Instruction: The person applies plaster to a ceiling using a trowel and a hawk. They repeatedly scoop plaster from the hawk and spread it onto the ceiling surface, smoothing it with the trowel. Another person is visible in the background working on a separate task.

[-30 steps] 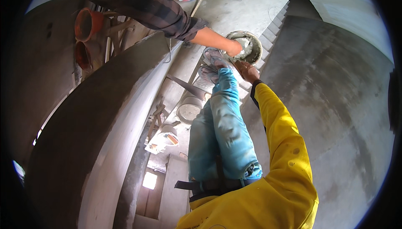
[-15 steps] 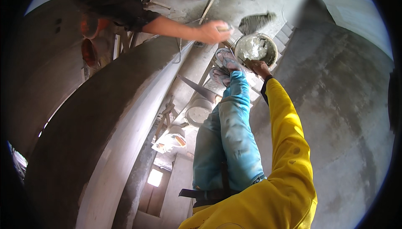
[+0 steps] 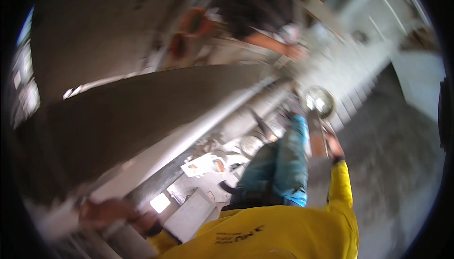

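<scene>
- I have the right hand [image 3: 334, 142] clamped on a flat board [image 3: 316, 137]; blur hides whether the left hand [image 3: 109, 213] holds anything.
- The bucket [image 3: 332, 101] stands by the edge of the steps [image 3: 353, 102], just beyond the board.
- Pale mix [image 3: 319, 99] lies inside; I judge work unfinished.

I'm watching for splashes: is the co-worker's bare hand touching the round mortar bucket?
Apart. The head view, though blurred, shows the co-worker's hand above and left of the mortar bucket in the picture, with pale floor visible between them.
</scene>
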`<control>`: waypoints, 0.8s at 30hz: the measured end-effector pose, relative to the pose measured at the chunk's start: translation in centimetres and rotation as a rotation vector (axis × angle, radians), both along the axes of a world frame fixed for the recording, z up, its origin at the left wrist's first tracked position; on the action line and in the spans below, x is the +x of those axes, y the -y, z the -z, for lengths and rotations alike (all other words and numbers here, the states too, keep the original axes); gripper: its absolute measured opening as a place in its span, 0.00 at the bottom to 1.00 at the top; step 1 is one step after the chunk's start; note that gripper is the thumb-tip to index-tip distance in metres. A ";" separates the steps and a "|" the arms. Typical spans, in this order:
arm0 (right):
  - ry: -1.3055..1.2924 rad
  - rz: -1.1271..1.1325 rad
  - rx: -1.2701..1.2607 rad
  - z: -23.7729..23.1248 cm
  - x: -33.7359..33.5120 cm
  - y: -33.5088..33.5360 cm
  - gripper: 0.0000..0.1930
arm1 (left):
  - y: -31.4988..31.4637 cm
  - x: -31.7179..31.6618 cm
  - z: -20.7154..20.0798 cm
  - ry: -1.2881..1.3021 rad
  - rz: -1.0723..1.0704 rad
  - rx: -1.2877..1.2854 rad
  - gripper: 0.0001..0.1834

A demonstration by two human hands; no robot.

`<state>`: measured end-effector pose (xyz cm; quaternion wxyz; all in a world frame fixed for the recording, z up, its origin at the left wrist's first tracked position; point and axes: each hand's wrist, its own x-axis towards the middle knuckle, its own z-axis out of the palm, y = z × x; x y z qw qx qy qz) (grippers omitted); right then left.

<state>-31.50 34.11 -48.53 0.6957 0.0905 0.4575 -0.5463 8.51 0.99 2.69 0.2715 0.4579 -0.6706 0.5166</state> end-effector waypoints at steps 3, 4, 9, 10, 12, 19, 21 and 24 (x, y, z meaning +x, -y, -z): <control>-0.269 -0.123 -0.181 -5.4 0.5 3.2 0.34 | 1.4 -5.2 1.3 -0.184 0.074 -0.038 0.28; -0.214 -0.039 -0.357 -6.3 1.4 5.2 0.34 | 2.1 -6.5 1.2 -0.211 0.145 -0.037 0.29; -0.548 -0.256 -0.592 -22.3 3.7 18.3 0.26 | 1.7 -9.0 2.5 -0.428 0.304 0.065 0.25; -0.517 -0.314 -0.651 -24.2 4.6 20.1 0.26 | 0.8 -8.0 2.6 -0.463 0.309 0.109 0.22; -0.598 -0.307 -0.798 -26.6 6.2 23.4 0.26 | 1.0 -7.6 2.7 -0.518 0.369 0.163 0.18; -0.870 -0.213 -1.360 -37.2 7.0 35.8 0.26 | 1.7 -9.6 3.7 -0.552 0.325 0.135 0.31; -0.906 -0.212 -1.490 -39.4 7.9 38.5 0.28 | 1.6 -9.4 3.0 -0.538 0.367 0.139 0.31; -0.924 -0.167 -1.596 -42.7 8.8 40.7 0.29 | 1.2 -8.4 3.0 -0.494 0.342 0.163 0.29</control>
